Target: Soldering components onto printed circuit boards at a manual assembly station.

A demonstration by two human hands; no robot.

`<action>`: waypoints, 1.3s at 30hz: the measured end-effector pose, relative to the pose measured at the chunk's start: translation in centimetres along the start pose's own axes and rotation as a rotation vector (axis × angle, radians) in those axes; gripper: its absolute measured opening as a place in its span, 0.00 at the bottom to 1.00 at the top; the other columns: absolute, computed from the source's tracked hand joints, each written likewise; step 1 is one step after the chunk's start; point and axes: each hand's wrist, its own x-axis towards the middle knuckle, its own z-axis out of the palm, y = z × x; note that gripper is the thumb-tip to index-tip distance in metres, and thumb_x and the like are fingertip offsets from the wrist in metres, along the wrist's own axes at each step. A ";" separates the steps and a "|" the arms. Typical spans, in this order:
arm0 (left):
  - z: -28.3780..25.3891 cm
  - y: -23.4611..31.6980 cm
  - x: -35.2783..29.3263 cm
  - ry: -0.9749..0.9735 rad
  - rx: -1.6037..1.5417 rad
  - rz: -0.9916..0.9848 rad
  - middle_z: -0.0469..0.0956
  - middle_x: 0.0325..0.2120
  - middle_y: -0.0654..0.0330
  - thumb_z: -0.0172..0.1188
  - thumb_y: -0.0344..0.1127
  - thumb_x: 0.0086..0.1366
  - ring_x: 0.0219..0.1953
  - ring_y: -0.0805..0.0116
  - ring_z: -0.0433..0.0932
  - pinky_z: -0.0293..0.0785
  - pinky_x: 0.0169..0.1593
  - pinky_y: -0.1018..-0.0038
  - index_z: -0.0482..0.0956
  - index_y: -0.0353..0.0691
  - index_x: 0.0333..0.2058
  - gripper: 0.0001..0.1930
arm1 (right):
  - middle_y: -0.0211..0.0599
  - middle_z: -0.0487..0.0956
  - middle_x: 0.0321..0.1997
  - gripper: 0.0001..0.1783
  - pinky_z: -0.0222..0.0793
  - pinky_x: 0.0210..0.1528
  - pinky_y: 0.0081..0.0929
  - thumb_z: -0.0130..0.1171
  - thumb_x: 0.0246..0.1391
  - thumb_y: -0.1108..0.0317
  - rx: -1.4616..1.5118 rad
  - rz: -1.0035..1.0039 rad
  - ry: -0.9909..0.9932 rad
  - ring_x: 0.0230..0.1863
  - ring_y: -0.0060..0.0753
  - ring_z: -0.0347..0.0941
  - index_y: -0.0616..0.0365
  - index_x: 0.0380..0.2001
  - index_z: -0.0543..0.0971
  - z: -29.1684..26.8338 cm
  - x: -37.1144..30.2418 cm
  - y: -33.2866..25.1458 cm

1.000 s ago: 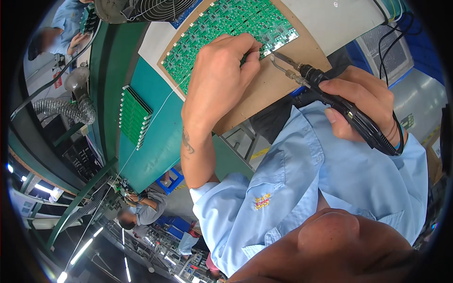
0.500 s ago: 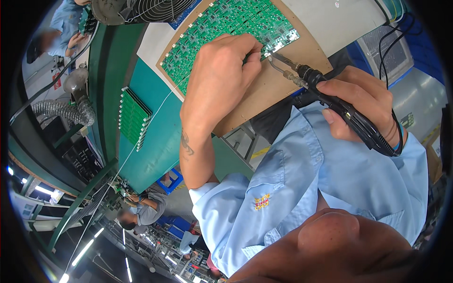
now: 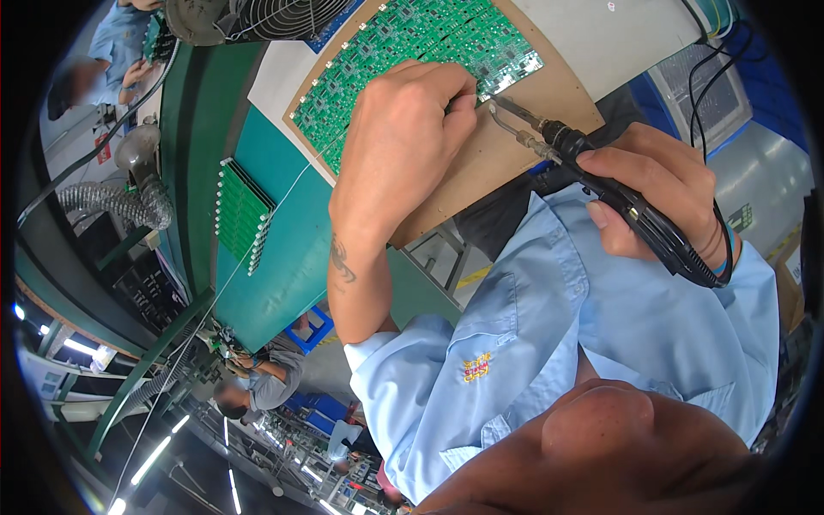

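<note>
Fingers [image 3: 455,90] of the left hand [image 3: 399,146] are curled down onto the green circuit board panel [image 3: 403,43], pinched narrow near the panel's right edge. What they pinch is too small to make out; a thin wire [image 3: 283,193] runs away from the hand toward the lower left. The right hand [image 3: 657,193] is wrapped tight around the black handle of the soldering iron [image 3: 601,189].

The relation that counts is iron to board. The iron's long axis slants from the right hand at the near right up toward the far left. Its metal tip [image 3: 502,107] lies just beside the left fingertips and the panel's right edge. Whether the tip touches a pad or hovers just off it cannot be told at this size. The left hand is the one resting on the work; the right hand stays well back along the handle, over the blue sleeve.

The panel lies on a brown board [image 3: 515,163] set on the bench [image 3: 283,249], whose teal top slopes off to the left. A stack of green boards [image 3: 243,215] stands on edge on the bench, well apart from both hands. A fan [image 3: 275,13] sits at the far edge. Other people work in the distance at the far left and the lower left.
</note>
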 end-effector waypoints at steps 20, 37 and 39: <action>-0.6 -0.8 -1.2 0.073 -0.018 0.028 0.78 0.25 0.58 0.60 0.27 0.57 0.28 0.58 0.73 0.71 0.35 0.67 0.77 0.35 0.29 0.02 | 0.39 0.77 0.25 0.18 0.65 0.23 0.22 0.66 0.44 0.68 -0.045 -0.061 0.057 0.20 0.30 0.67 0.67 0.39 0.82 -0.2 -0.6 -0.3; -0.3 -2.0 -3.4 0.085 -0.112 0.030 0.79 0.28 0.57 0.57 0.25 0.63 0.31 0.57 0.75 0.72 0.37 0.65 0.76 0.34 0.34 0.02 | 0.38 0.77 0.25 0.18 0.65 0.23 0.22 0.66 0.42 0.71 -0.008 -0.065 0.006 0.20 0.30 0.67 0.66 0.40 0.82 0.9 0.2 -1.1; -0.2 -2.0 -3.3 0.076 -0.118 0.027 0.79 0.28 0.56 0.56 0.25 0.63 0.31 0.57 0.75 0.72 0.37 0.65 0.76 0.34 0.34 0.02 | 0.38 0.77 0.25 0.18 0.65 0.23 0.22 0.66 0.42 0.71 -0.007 -0.060 0.008 0.20 0.30 0.67 0.66 0.40 0.82 1.0 0.2 -1.2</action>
